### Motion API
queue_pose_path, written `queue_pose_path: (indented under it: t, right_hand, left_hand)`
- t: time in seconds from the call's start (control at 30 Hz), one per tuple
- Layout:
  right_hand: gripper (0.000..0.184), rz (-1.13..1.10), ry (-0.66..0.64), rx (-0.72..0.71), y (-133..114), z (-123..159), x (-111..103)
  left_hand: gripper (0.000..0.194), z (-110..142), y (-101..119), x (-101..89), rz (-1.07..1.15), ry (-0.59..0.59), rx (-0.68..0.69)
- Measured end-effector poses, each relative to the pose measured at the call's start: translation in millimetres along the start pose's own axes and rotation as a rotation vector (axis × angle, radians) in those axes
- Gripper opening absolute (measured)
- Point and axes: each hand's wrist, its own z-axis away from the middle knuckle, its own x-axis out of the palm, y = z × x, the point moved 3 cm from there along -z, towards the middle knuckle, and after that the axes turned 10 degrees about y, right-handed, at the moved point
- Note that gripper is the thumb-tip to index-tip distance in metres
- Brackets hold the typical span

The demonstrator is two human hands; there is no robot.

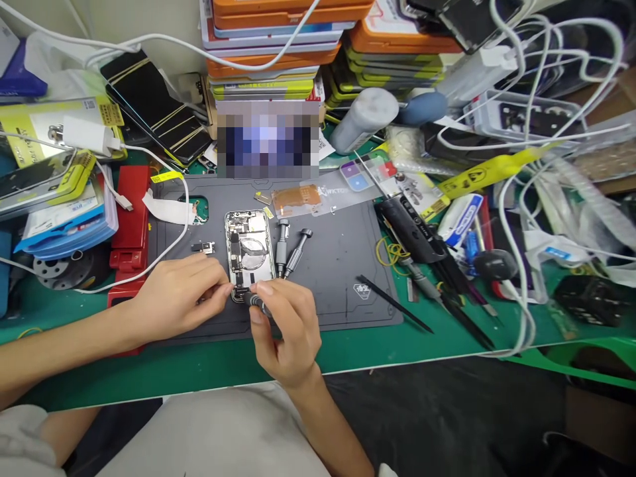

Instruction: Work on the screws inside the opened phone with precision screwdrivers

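An opened phone (256, 255) lies on the dark grey work mat (342, 291) with its circuit parts and bare metal showing. My left hand (186, 295) is closed, its fingertips against the phone's lower left edge. Pinched between the fingers of my right hand (291, 328) is a short grey screwdriver (258, 303) over the phone's bottom end; its tip is hidden. Two more grey screwdrivers, an upright-lying one (281, 245) and a slanted one (299, 252), rest just right of the phone. A small loose phone part (203, 248) lies to its left.
Behind the mat stand stacked boxes (273, 59) and a blurred-out screen (268, 142). A red holder (130, 225) and white cable (186, 218) flank the left. Rightward lie a black spudger (395, 303), a black electric tool (412, 228) and tangled cables (511, 218).
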Motion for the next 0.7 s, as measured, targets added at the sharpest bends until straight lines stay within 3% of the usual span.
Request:
queue_pose_path:
  t: [0.4,0.5,0.6,0.63,0.7]
  right_hand:
    - [0.050,0.003,-0.030,0.031,0,2,-1]
    - [0.050,-0.022,0.039,0.155,3,1,-6]
    - [0.054,-0.036,0.378,0.371,15,-7,-28]
    - [0.052,0.009,0.425,0.445,21,-11,-35]
    - [0.045,0.131,0.308,0.532,33,-22,-46]
  left_hand:
    - [0.018,3,-1,0.1,0.062,-0.022,-0.007]
    - [0.009,3,-3,-1.3,0.069,-0.022,-0.020]
    - [0.006,3,-5,-1.4,0.098,-0.022,-0.032]
    - [0.006,3,-6,-0.9,0.108,-0.021,-0.036]
    - [0.005,3,-7,0.5,0.114,-0.019,-0.040]
